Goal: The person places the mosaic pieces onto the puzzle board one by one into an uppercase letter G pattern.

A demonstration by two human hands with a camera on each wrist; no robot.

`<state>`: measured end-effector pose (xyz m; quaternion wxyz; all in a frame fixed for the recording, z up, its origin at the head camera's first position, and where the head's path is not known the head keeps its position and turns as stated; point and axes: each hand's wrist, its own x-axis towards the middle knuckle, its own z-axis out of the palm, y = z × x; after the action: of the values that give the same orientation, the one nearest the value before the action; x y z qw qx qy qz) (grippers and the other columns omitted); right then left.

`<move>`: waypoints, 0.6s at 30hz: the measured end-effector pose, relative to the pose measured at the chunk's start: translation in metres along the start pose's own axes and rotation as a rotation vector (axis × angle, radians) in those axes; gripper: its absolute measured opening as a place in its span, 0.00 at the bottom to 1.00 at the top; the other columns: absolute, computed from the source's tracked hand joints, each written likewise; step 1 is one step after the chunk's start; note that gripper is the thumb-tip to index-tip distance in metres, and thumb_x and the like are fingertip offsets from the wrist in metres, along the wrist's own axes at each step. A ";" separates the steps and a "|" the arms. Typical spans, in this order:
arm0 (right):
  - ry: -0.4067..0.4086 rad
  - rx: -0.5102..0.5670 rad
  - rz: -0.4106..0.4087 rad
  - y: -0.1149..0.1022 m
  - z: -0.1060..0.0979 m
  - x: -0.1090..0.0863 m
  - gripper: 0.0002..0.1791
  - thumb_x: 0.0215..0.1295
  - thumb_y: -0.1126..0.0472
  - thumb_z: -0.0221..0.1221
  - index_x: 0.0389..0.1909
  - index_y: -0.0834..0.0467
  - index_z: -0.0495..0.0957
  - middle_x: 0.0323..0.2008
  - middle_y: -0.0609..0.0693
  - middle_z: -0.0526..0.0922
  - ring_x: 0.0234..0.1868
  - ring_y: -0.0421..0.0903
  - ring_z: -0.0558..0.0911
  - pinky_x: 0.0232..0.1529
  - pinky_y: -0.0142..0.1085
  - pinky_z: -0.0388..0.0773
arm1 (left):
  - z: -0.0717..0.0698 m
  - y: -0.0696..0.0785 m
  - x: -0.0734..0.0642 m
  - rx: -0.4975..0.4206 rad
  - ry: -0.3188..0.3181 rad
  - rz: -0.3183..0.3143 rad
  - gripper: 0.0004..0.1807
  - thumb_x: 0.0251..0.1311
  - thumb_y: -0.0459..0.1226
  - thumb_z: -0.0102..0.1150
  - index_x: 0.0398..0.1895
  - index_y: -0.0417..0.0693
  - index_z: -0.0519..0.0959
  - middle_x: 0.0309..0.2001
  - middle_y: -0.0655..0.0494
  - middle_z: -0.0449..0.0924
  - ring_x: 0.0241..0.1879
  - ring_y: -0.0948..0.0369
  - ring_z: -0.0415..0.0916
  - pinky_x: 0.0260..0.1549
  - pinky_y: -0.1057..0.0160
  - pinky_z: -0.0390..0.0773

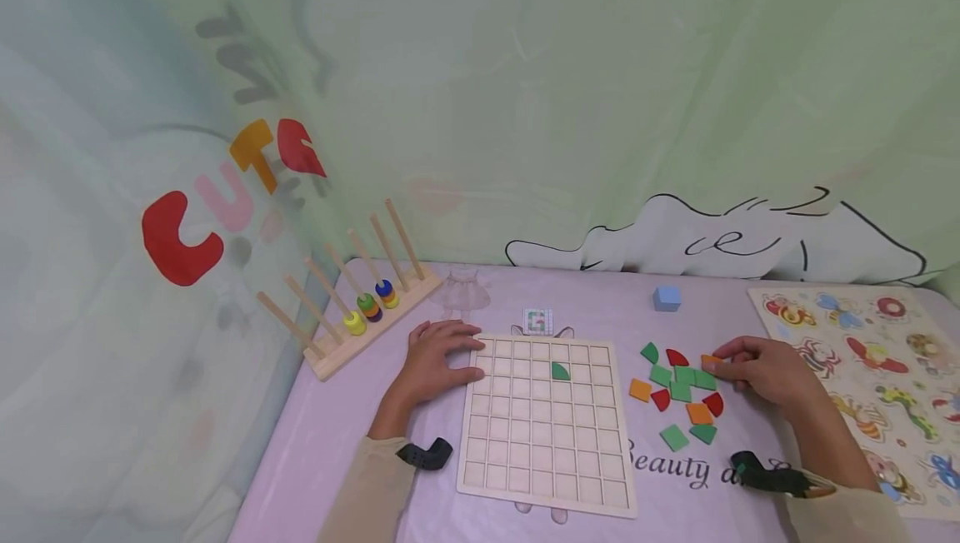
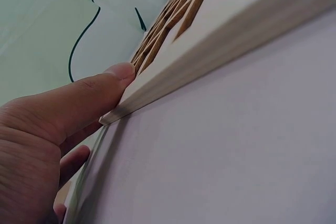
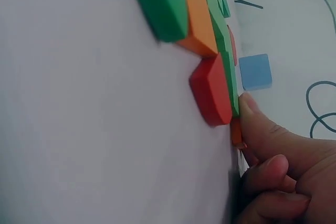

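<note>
A wooden grid board (image 1: 547,503) lies on the table with one green quarter-circle tile (image 1: 560,371) in an upper cell. My left hand (image 1: 438,364) rests at the board's upper left edge, index fingertip and thumb (image 2: 94,95) touching it. To the right of the board, my right hand (image 1: 765,368) pinches an orange square tile (image 1: 712,362) between thumb and fingers, low over the table. Loose tiles lie beside that hand: green squares (image 1: 674,438), red quarter-circles (image 1: 713,404), orange squares (image 1: 700,414) and green quarter-circles (image 1: 649,352).
A wooden peg rack (image 1: 330,364) with several coloured rings stands at the back left. Behind the board lies a small pattern card (image 1: 537,321). A blue cube (image 1: 667,299) sits behind the tiles. An insect picture board (image 1: 817,351) is at the right, partly under my right forearm.
</note>
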<state>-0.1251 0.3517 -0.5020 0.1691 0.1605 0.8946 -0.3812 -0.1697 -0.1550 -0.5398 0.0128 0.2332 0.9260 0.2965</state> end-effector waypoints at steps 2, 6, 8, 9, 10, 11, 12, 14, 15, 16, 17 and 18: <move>0.001 0.003 0.002 0.001 0.001 0.001 0.35 0.59 0.38 0.70 0.52 0.64 0.78 0.26 0.49 0.78 0.35 0.49 0.75 0.32 0.38 0.67 | 0.001 -0.001 0.000 0.000 0.000 0.000 0.23 0.53 0.55 0.75 0.52 0.64 0.87 0.65 0.65 0.79 0.71 0.57 0.68 0.73 0.37 0.47; 0.008 0.006 0.001 0.001 0.001 0.001 0.36 0.57 0.37 0.71 0.52 0.64 0.78 0.26 0.49 0.77 0.34 0.49 0.75 0.31 0.38 0.67 | 0.002 -0.002 0.000 -0.001 0.001 0.001 0.23 0.53 0.56 0.74 0.52 0.64 0.87 0.65 0.65 0.79 0.71 0.57 0.67 0.73 0.37 0.47; 0.012 -0.006 -0.001 0.000 0.001 0.000 0.35 0.57 0.36 0.70 0.49 0.63 0.78 0.25 0.49 0.77 0.35 0.49 0.75 0.31 0.38 0.67 | 0.002 -0.002 0.000 -0.001 0.003 0.001 0.23 0.53 0.56 0.74 0.52 0.64 0.87 0.65 0.65 0.79 0.71 0.57 0.67 0.73 0.37 0.47; 0.013 -0.011 -0.001 0.000 0.001 0.000 0.35 0.57 0.36 0.70 0.47 0.63 0.78 0.25 0.49 0.77 0.35 0.49 0.75 0.31 0.38 0.66 | 0.002 -0.002 0.000 0.000 0.003 0.001 0.23 0.53 0.56 0.74 0.52 0.64 0.87 0.65 0.65 0.79 0.71 0.57 0.67 0.73 0.37 0.47; 0.015 -0.016 0.000 0.000 0.001 0.000 0.34 0.57 0.35 0.70 0.46 0.62 0.78 0.24 0.49 0.77 0.35 0.49 0.75 0.31 0.38 0.66 | 0.002 -0.002 0.000 -0.001 0.003 0.001 0.23 0.53 0.56 0.74 0.52 0.64 0.87 0.65 0.66 0.79 0.71 0.57 0.67 0.73 0.37 0.47; 0.015 -0.019 0.000 0.000 0.002 -0.001 0.34 0.57 0.35 0.70 0.44 0.62 0.78 0.24 0.49 0.77 0.35 0.49 0.75 0.31 0.38 0.65 | 0.002 -0.002 0.000 -0.003 0.004 0.001 0.23 0.53 0.56 0.74 0.52 0.64 0.87 0.65 0.65 0.79 0.71 0.57 0.67 0.73 0.37 0.46; 0.014 -0.020 0.002 0.000 0.002 -0.001 0.33 0.57 0.34 0.70 0.43 0.62 0.78 0.24 0.49 0.76 0.35 0.49 0.75 0.32 0.38 0.65 | 0.002 -0.001 0.000 -0.004 0.004 0.001 0.23 0.53 0.56 0.74 0.52 0.64 0.87 0.65 0.65 0.79 0.71 0.57 0.68 0.73 0.37 0.46; 0.007 -0.024 0.000 0.001 0.003 -0.001 0.33 0.57 0.34 0.69 0.44 0.61 0.78 0.24 0.49 0.76 0.35 0.49 0.75 0.32 0.38 0.66 | 0.002 -0.001 0.000 -0.004 0.005 -0.001 0.23 0.53 0.55 0.74 0.52 0.64 0.87 0.65 0.65 0.79 0.71 0.57 0.68 0.73 0.37 0.47; 0.002 -0.022 -0.004 0.002 0.003 -0.001 0.34 0.58 0.33 0.68 0.45 0.61 0.78 0.25 0.49 0.77 0.35 0.49 0.75 0.32 0.38 0.66 | 0.002 -0.001 0.000 -0.004 0.005 -0.002 0.23 0.53 0.55 0.74 0.52 0.64 0.87 0.65 0.65 0.79 0.71 0.57 0.68 0.73 0.37 0.47; -0.007 -0.019 -0.012 0.002 0.003 -0.001 0.35 0.58 0.33 0.68 0.47 0.61 0.77 0.26 0.49 0.77 0.35 0.49 0.75 0.32 0.39 0.65 | 0.002 -0.001 0.000 -0.003 0.007 -0.004 0.23 0.53 0.55 0.74 0.52 0.64 0.87 0.64 0.65 0.79 0.71 0.57 0.68 0.73 0.37 0.47; -0.017 -0.016 -0.020 0.003 0.002 -0.002 0.36 0.59 0.33 0.67 0.49 0.61 0.77 0.27 0.49 0.77 0.35 0.49 0.76 0.33 0.39 0.66 | 0.002 -0.001 0.000 -0.001 0.007 -0.005 0.23 0.53 0.55 0.74 0.52 0.63 0.87 0.64 0.65 0.79 0.71 0.57 0.68 0.73 0.37 0.47; -0.026 -0.015 -0.029 0.004 0.001 -0.002 0.37 0.60 0.32 0.66 0.51 0.61 0.76 0.27 0.50 0.77 0.35 0.48 0.76 0.33 0.39 0.66 | 0.002 -0.001 0.000 0.002 0.008 -0.005 0.22 0.53 0.55 0.74 0.52 0.64 0.87 0.64 0.65 0.79 0.71 0.57 0.68 0.73 0.37 0.47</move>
<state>-0.1217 0.3532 -0.5047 0.1766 0.1414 0.8972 -0.3792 -0.1695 -0.1544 -0.5419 0.0095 0.2296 0.9270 0.2964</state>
